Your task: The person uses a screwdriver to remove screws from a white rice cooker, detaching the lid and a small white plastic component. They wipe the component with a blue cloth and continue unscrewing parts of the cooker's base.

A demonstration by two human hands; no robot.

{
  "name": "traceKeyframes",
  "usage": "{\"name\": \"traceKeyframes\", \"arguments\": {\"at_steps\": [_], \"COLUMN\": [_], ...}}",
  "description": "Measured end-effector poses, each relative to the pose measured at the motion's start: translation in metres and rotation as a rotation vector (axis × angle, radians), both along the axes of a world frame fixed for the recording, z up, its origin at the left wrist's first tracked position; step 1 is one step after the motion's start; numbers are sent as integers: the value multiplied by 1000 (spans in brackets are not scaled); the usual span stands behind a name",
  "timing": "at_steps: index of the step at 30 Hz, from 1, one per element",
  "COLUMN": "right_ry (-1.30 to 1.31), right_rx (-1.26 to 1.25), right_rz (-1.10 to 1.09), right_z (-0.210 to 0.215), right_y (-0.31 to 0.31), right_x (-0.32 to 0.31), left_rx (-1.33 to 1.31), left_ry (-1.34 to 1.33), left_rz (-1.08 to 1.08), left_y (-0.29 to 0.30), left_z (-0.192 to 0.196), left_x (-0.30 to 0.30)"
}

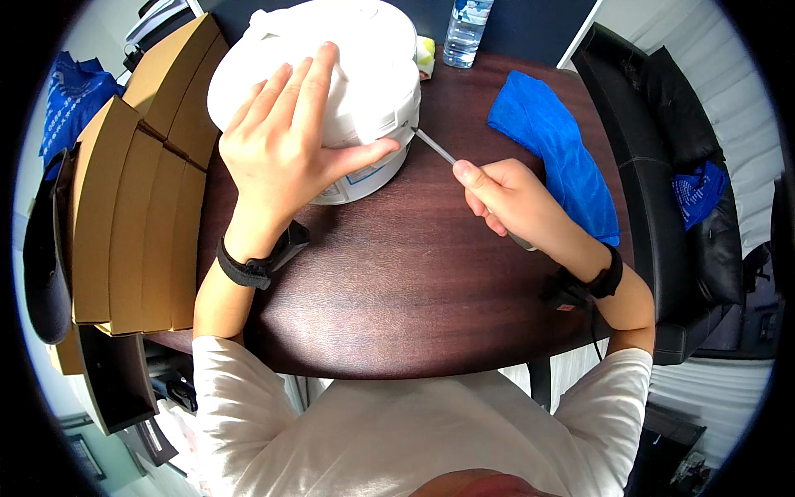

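A white, round, lidded tub [377, 87] stands at the far side of the dark wooden table, slightly left of the middle. A label shows low on its side. My left hand [281, 137] lies on top of it, fingers spread and thumb stretched toward the right rim. In my right hand [509, 195] is a screwdriver [435, 147], gripped with the thumb along it. Its thin metal shaft points up and left, and the tip meets the tub's side just under the rim, near my left thumb. My fist hides most of the handle.
Right of my right hand lies a crumpled blue cloth [555, 137]. A water bottle [466, 37] stands at the back, near a small green-and-white packet [426, 56]. Cardboard boxes [132, 215] line the left side. A black sofa [646, 190] borders the right, with a blue bag [700, 193] on it.
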State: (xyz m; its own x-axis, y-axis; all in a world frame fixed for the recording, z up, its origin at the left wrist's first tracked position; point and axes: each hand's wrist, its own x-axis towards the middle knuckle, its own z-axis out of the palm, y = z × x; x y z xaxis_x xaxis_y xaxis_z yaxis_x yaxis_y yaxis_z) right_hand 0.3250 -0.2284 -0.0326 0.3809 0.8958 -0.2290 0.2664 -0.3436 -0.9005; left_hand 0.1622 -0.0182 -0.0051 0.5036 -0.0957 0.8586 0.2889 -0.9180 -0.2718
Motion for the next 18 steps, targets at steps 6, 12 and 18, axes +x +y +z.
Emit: {"name": "traceKeyframes", "arguments": {"at_steps": [6, 12, 18], "right_ry": [129, 334, 675], "right_rx": [13, -6, 17], "right_rz": [-3, -12, 45], "right_z": [-4, -8, -6], "right_y": [6, 7, 8], "right_x": [-6, -15, -31], "left_rx": [5, -8, -5], "left_ry": [-4, 0, -11], "left_rz": [-6, 0, -19], "left_y": [0, -1, 0], "left_z": [1, 1, 0], "left_x": [0, 0, 0]}}
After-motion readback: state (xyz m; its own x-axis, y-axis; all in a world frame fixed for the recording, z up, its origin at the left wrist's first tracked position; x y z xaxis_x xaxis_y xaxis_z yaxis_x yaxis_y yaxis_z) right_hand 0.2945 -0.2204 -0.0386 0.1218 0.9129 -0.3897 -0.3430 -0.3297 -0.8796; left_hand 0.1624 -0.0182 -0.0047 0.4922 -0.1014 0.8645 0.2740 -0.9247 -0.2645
